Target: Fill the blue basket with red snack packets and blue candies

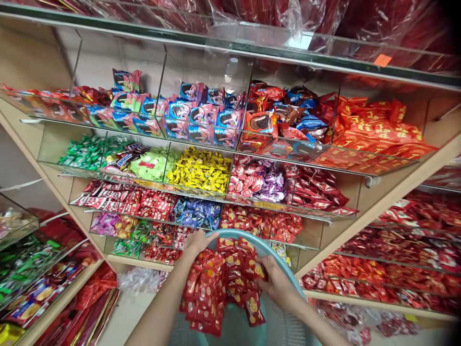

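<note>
A light blue-green plastic basket [298, 283] stands in front of the shelves, with many red packets [207, 293] printed with orange fruit inside it. My left hand [197, 242] is closed on the basket's far rim, left of centre. On the right side of the packets, my right hand [275, 281] has its fingers curled against several of them, inside the basket. Just beyond the rim, similar red packets [247, 218] lie in a low shelf compartment.
Glass-fronted shelves hold blue-pink packets [200, 115], orange packets [378, 127], yellow sweets [200, 170] and green sweets [86, 154]. A glass shelf edge [230, 41] crosses above. More shelving with red packets [406, 240] stands right; another unit [39, 307] stands left.
</note>
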Available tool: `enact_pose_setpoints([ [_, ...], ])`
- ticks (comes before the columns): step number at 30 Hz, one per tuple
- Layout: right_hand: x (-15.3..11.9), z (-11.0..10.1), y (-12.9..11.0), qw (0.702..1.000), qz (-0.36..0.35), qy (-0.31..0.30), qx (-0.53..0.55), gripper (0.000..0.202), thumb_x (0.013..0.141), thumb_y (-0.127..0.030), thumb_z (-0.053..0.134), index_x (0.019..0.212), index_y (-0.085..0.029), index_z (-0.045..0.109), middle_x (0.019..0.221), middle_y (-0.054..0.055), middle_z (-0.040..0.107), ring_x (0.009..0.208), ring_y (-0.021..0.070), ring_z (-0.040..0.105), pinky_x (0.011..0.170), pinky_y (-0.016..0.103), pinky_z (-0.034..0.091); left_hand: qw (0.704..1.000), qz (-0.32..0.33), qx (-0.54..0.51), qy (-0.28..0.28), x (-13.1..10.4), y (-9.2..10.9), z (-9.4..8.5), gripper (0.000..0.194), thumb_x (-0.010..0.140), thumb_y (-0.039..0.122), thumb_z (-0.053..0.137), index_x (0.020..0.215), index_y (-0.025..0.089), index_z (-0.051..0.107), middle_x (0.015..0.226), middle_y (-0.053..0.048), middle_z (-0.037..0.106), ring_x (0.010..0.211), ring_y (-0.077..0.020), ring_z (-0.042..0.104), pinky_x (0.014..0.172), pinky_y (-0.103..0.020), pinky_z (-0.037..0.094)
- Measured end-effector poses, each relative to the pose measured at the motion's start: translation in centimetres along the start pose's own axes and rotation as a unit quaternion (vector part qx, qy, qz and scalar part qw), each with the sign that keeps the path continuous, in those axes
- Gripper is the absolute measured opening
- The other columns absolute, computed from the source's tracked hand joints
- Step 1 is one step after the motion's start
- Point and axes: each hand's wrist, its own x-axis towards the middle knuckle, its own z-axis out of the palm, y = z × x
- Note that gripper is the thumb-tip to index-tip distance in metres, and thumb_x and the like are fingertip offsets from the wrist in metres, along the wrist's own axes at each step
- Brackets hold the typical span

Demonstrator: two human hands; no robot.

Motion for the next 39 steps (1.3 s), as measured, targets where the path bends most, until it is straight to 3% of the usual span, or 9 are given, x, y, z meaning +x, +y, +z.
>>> enact_pose_setpoints([
  [3, -3.2, 2.0, -0.5, 0.998, 0.046, -0.046, -0.021, 0.038, 0.068, -0.016, 0.045, 0.106, -0.019, 0.044, 0.099, 0.005, 0.047, 0.098, 0.0161, 0.046, 0.084, 0.024, 0.035, 1.0, -0.005, 0.004, -0.003, 0.0, 0.1, 0.0, 0.08, 0.061, 0.078, 0.023, 0.088, 0.013, 0.062, 0.097, -0.018, 0.062, 0.091, -0.0294, 0.057, 0.073, -0.033, 0.042],
  [6, -4.4, 3.5, -0.4, 0.988, 0.107, -0.074, -0.083, 0.042, 0.067, -0.013, 0.045, 0.109, -0.015, 0.042, 0.11, 0.011, 0.044, 0.105, 0.0182, 0.044, 0.086, 0.024, 0.034, 1.0, -0.007, 0.008, 0.001, -0.1, 0.2, 0.0, 0.077, 0.063, 0.076, 0.025, 0.088, 0.013, 0.062, 0.098, -0.018, 0.062, 0.092, -0.0294, 0.057, 0.074, -0.033, 0.042],
  [12, -3.9, 6.3, -0.5, 0.946, 0.176, -0.14, -0.233, 0.05, 0.066, -0.015, 0.051, 0.115, -0.012, 0.041, 0.108, 0.016, 0.051, 0.089, 0.0252, 0.056, 0.073, 0.032, 0.043, 1.0, -0.001, 0.008, 0.01, -0.3, 0.3, -0.1, 0.077, 0.062, 0.076, 0.023, 0.086, 0.015, 0.063, 0.097, -0.017, 0.062, 0.091, -0.0308, 0.057, 0.072, -0.035, 0.042],
  [18, -3.2, 8.4, -1.0, 0.926, 0.176, -0.125, -0.311, 0.061, 0.062, -0.026, 0.065, 0.115, -0.005, 0.043, 0.092, 0.02, 0.06, 0.083, 0.0276, 0.059, 0.068, 0.033, 0.047, 1.0, -0.001, 0.003, 0.002, -0.1, 0.1, 0.0, 0.078, 0.061, 0.077, 0.022, 0.086, 0.015, 0.062, 0.098, -0.017, 0.062, 0.091, -0.0302, 0.057, 0.072, -0.034, 0.042],
  [23, -3.5, 9.2, -1.2, 0.924, 0.155, -0.111, -0.331, 0.06, 0.062, -0.033, 0.065, 0.112, -0.007, 0.046, 0.086, 0.019, 0.061, 0.081, 0.0279, 0.06, 0.066, 0.033, 0.048, 1.0, -0.003, 0.0, -0.004, 0.0, 0.1, 0.1, 0.081, 0.059, 0.079, 0.02, 0.085, 0.014, 0.062, 0.096, -0.018, 0.062, 0.09, -0.0306, 0.057, 0.071, -0.033, 0.042],
  [30, -4.4, 9.5, -1.2, 0.924, 0.153, -0.148, -0.316, 0.058, 0.067, -0.012, 0.05, 0.123, -0.014, 0.037, 0.1, 0.016, 0.058, 0.083, 0.0251, 0.06, 0.067, 0.03, 0.047, 1.0, 0.002, 0.002, 0.005, 0.2, 0.0, 0.3, 0.086, 0.057, 0.081, 0.016, 0.087, 0.014, 0.062, 0.097, -0.019, 0.062, 0.088, -0.0325, 0.057, 0.069, -0.036, 0.043],
  [35, -4.4, 9.4, -0.9, 0.926, 0.164, -0.152, -0.304, 0.067, 0.063, -0.009, 0.049, 0.127, -0.015, 0.032, 0.111, 0.017, 0.053, 0.089, 0.0265, 0.057, 0.071, 0.033, 0.046, 1.0, 0.001, 0.001, 0.007, 0.4, -0.2, 0.5, 0.086, 0.056, 0.081, 0.017, 0.087, 0.014, 0.061, 0.096, -0.018, 0.062, 0.088, -0.0321, 0.057, 0.068, -0.035, 0.043],
  [39, -4.4, 8.9, -1.2, 0.93, 0.179, -0.161, -0.279, 0.068, 0.061, -0.01, 0.051, 0.126, -0.015, 0.032, 0.108, 0.015, 0.055, 0.09, 0.0272, 0.056, 0.072, 0.035, 0.044, 1.0, 0.003, -0.005, 0.002, 0.4, -0.2, 0.5, 0.087, 0.054, 0.083, 0.015, 0.086, 0.016, 0.061, 0.095, -0.017, 0.062, 0.087, -0.0325, 0.058, 0.067, -0.036, 0.043],
])
